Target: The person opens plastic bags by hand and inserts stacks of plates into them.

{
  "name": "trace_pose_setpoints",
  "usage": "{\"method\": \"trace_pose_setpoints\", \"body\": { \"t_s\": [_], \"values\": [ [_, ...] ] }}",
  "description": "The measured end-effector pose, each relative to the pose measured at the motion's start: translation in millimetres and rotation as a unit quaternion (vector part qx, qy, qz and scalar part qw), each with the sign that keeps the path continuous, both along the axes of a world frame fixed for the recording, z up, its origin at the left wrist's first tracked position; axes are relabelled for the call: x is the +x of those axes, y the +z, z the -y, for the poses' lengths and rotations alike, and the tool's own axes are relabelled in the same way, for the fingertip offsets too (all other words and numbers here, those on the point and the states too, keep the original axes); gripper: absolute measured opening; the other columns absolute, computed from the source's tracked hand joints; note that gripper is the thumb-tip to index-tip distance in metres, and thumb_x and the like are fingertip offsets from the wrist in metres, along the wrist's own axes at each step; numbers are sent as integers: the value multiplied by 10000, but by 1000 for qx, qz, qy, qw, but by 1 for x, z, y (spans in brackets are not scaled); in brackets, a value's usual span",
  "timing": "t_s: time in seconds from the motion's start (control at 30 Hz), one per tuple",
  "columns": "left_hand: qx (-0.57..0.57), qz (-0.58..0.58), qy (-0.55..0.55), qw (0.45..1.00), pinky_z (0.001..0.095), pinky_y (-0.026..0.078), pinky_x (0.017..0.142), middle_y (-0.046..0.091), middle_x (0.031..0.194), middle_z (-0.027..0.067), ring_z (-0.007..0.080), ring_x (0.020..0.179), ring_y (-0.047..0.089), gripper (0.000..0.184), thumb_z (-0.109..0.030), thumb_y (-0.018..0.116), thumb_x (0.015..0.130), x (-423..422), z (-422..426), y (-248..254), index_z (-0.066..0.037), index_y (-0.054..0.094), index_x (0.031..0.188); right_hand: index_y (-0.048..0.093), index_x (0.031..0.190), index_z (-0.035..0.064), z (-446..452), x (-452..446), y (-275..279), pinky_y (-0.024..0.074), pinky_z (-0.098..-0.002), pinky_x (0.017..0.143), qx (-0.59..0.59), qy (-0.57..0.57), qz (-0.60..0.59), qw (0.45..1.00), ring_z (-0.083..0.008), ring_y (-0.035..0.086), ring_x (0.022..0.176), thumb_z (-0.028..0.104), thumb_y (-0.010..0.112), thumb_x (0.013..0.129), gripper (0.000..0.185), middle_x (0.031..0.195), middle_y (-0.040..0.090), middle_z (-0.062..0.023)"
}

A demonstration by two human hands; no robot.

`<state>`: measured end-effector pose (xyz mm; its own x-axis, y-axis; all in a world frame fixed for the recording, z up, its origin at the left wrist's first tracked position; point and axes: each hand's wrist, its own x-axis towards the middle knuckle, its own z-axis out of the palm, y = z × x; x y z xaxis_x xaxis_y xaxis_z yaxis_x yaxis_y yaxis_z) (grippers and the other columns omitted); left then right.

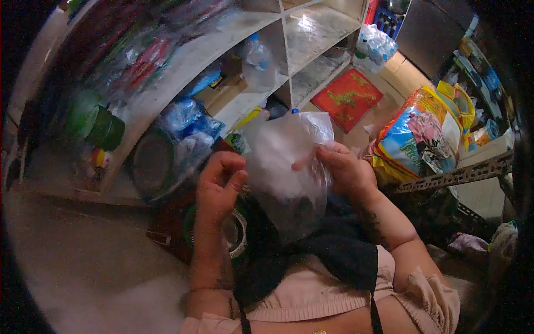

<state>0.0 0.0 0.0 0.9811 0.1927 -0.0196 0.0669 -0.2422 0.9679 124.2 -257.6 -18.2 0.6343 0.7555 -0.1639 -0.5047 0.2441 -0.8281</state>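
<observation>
A clear, whitish plastic bag (283,161) hangs in front of my chest. My right hand (347,170) grips its right edge between thumb and fingers, and one finger shows through the film. To the left of the bag, my left hand (221,181) is raised with curled fingers; the thumb stands apart from them and nothing shows between. Below my left wrist, partly covered by the forearm, is a round green item with a pale ring (238,234), whose kind I cannot make out.
White shelving (222,39) with plastic-wrapped goods runs along the left and back. A red mat (347,99) with gold figures lies ahead. On the right stand a large colourful sack (420,131), a perforated metal bar (456,172) and packed bottles (375,44).
</observation>
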Motion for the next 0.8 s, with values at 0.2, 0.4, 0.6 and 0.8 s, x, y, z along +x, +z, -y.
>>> {"method": "trace_pose_setpoints", "body": {
  "t_s": [0.2,0.4,0.6,0.8],
  "values": [
    [69,210,-23,975,368,395,987,539,1234,107,234,1166,502,621,-342,776,767,37,24,25,-73,504,1257,662,1013,-20,-6,-15,12,462,-255,608,74,14,-63,995,-104,553,686,414,558,921,456,969,687,-96],
    [100,90,-119,984,375,433,932,598,1138,113,248,1062,562,648,-364,780,755,61,44,44,-63,507,1260,681,996,11,5,-9,1,422,-224,600,3,74,68,995,-76,522,676,354,614,907,360,943,690,-55],
    [64,23,-102,992,303,486,817,659,935,65,162,877,612,289,-112,758,767,73,50,37,-26,623,1008,652,1040,58,11,-5,-4,424,-221,637,-72,70,124,987,-57,526,731,213,644,883,222,919,670,-9],
    [32,-3,68,997,286,474,743,657,881,74,148,799,595,284,-135,749,775,86,44,41,-26,625,1006,594,934,55,6,2,-13,427,-227,618,-17,105,181,978,-62,531,728,137,685,836,157,826,631,17]
  ]
}}
